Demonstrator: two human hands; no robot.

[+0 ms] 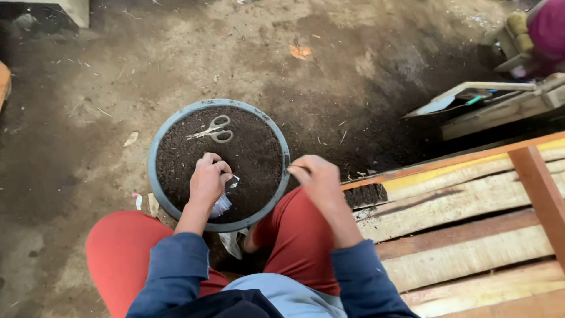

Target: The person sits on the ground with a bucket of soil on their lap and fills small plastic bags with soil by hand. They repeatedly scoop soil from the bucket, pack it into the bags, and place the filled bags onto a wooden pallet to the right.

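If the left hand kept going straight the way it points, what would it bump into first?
The left hand points away from the person, across the dark soil in the round basin. Probably the scissors lying on the soil come first, though depth is hard to judge.

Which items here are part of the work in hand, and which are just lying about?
In use: basin of soil; small bag in the left hand; right hand at the rim.

Lying about: scissors on the soil, wooden pallet, orange scrap, board.
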